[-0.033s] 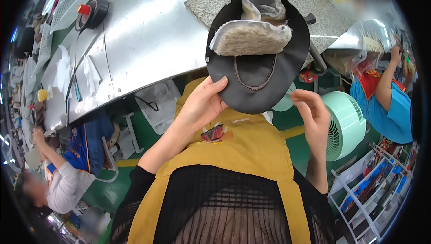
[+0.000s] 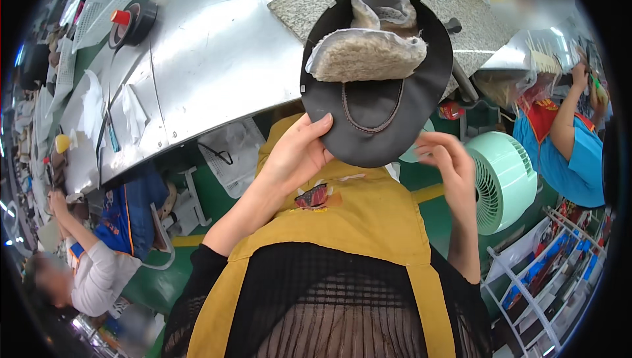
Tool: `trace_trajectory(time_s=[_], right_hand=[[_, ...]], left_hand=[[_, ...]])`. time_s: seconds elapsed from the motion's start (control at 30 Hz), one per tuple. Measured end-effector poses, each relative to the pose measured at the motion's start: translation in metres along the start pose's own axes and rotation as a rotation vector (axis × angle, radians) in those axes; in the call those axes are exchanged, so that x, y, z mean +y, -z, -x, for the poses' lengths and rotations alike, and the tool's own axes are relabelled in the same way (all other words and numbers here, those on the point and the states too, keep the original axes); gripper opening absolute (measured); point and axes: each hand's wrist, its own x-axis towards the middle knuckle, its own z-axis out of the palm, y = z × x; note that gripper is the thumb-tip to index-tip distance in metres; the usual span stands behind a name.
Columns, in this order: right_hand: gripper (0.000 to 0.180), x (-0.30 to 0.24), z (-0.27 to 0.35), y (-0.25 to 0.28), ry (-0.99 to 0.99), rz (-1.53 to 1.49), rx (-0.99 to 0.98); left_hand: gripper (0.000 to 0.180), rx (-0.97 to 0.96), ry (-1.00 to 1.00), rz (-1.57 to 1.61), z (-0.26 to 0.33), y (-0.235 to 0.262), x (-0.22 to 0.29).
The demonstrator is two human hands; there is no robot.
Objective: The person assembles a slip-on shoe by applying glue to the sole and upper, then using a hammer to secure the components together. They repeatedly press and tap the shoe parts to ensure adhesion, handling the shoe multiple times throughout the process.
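Dark leather piece [image 2: 378, 104] unmoved, left hand [image 2: 299, 154] gripping, right hand [image 2: 444, 160] off

Head-worn fisheye, close, downward over workbench [image 2: 217, 62]

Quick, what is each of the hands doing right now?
Left hand: gripping the edge of the dark fleece-lined shoe upper.
Right hand: open, beside the upper's edge; contact cannot be told.

A dark grey leather shoe upper [image 2: 375, 104] is showing cream fleece lining [image 2: 365, 58] and brown stitching. A mustard-yellow apron [image 2: 349, 226] is covering a black mesh top [image 2: 329, 318]. A mint-green fan [image 2: 503, 183] is standing nearby.
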Motion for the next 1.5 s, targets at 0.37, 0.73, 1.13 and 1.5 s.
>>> trace_trajectory(time_s=[0.37,0.73,1.13,1.5], right_hand=[[0.037,0.012,-0.026,-0.063,-0.257,-0.957,0.013],[0.031,0.008,-0.032,-0.063,-0.115,-0.788,0.063],[0.029,0.009,-0.030,-0.057,-0.081,-0.666,0.080],[0.052,0.022,-0.007,-0.069,-0.109,-1.038,0.030]], left_hand=[[0.029,0.017,0.038,0.039,0.004,0.001,-0.003],[0.036,0.051,-0.031,-0.061,0.007,-0.013,-0.006],[0.040,-0.020,0.101,0.243,0.010,-0.009,-0.028],[0.033,0.044,-0.019,-0.005,0.004,-0.024,-0.038]])
